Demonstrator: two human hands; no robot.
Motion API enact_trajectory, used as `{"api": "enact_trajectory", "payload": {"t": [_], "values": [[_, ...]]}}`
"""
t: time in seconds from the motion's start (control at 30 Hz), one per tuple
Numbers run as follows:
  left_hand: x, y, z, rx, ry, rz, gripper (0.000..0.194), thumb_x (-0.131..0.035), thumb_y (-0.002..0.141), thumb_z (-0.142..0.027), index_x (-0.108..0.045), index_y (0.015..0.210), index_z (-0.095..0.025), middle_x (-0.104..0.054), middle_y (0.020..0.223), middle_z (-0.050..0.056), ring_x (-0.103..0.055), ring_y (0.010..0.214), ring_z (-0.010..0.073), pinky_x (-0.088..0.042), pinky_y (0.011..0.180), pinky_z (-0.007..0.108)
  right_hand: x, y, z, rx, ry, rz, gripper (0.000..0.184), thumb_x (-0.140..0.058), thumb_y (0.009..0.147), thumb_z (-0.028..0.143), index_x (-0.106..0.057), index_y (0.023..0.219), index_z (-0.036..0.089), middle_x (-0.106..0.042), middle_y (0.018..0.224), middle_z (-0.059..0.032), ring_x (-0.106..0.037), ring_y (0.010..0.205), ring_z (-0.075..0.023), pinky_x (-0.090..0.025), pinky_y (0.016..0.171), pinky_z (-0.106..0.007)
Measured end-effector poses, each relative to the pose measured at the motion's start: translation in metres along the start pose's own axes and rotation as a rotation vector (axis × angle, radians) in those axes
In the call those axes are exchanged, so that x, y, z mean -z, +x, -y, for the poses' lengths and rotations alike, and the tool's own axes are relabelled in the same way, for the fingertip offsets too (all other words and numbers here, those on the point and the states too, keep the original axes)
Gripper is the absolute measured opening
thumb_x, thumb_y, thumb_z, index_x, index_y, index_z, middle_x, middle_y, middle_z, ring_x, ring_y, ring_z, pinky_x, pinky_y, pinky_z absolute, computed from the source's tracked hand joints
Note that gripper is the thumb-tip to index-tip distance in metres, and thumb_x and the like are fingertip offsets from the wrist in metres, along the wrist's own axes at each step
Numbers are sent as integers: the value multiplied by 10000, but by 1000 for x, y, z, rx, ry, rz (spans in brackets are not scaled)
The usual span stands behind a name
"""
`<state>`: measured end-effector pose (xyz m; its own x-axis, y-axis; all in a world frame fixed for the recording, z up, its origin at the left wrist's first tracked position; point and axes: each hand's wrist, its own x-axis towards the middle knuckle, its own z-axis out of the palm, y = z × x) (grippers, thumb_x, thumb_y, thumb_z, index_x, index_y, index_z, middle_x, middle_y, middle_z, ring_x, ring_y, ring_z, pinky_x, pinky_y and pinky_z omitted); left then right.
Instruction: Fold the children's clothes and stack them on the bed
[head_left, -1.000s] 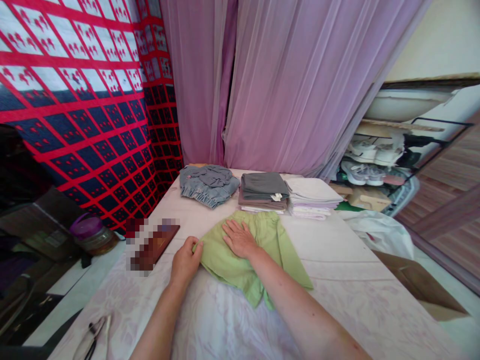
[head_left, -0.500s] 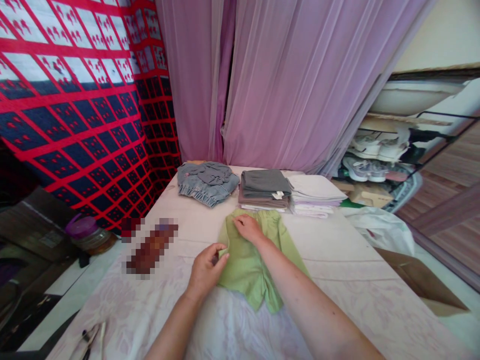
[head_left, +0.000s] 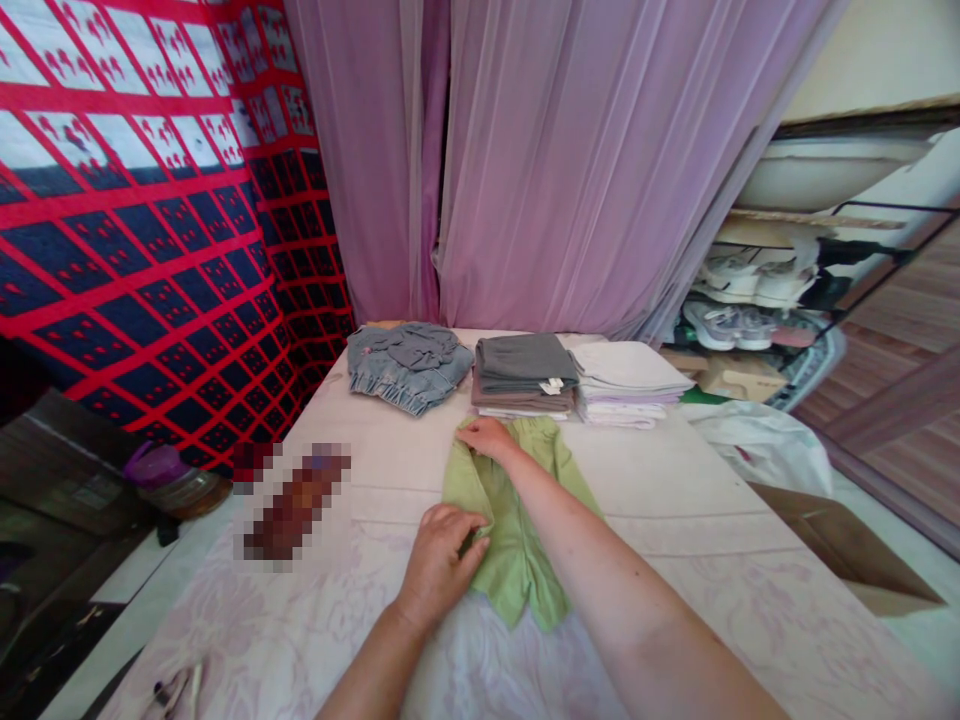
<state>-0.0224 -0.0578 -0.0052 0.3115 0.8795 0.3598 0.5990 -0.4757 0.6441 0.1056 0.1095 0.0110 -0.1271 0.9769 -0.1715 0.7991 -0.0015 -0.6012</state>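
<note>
Green shorts (head_left: 516,572) lie on the patterned bedsheet (head_left: 675,600) with the elastic waistband away from me. My left hand (head_left: 444,556) pinches the left side edge of the shorts near the leg hem, thumb and fingers closed on the cloth. Up at the waistband's left corner, my right hand (head_left: 487,438) grips the fabric, and its forearm crosses over the shorts. The left side is partly turned inward, making a fold between the two hands. My right forearm hides part of the right leg.
Behind the shorts sit crumpled denim clothing (head_left: 409,368), a stack of dark folded clothes (head_left: 525,365) and a stack of white folded clothes (head_left: 630,372). A blurred-out item (head_left: 296,508) lies at left. Shoes (head_left: 731,325) stand on a rack at right; a cardboard box (head_left: 847,545) is below.
My left hand has moved right, carrying the left edge of the shorts inward. The right hand stays at the waistband corner. The view has shifted slightly.
</note>
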Motion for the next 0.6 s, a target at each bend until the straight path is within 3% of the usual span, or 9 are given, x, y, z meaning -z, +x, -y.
{"api": "enact_trajectory", "payload": {"t": [0.1, 0.2, 0.6], "values": [[-4, 0, 1, -27, -25, 27, 121, -585, 847, -260, -655, 942, -232, -682, 818, 37, -602, 824, 198, -425, 883, 408, 0, 1, 4, 10, -74, -57, 152, -586, 759, 258, -732, 755, 215, -731, 816, -7, -640, 762, -147, -406, 615, -201], [-7, -1, 2, -16, -44, 53, 116, -598, 838, -244, -654, 940, -240, -691, 847, 32, -611, 856, 199, -378, 977, 450, 0, 0, 5, 9, -127, -85, 202, -531, 764, 211, -731, 788, 227, -732, 868, -7, -639, 799, -151, -403, 637, -209], [-4, -2, -2, -16, -79, 208, 153, -575, 825, -178, -647, 934, -259, -701, 842, -3, -586, 1000, 187, -245, 1106, 476, 0, -7, 8, 74, -362, -144, 245, -491, 818, 209, -630, 1017, 244, -698, 945, -47, -631, 894, -205, -419, 750, -287]]}}
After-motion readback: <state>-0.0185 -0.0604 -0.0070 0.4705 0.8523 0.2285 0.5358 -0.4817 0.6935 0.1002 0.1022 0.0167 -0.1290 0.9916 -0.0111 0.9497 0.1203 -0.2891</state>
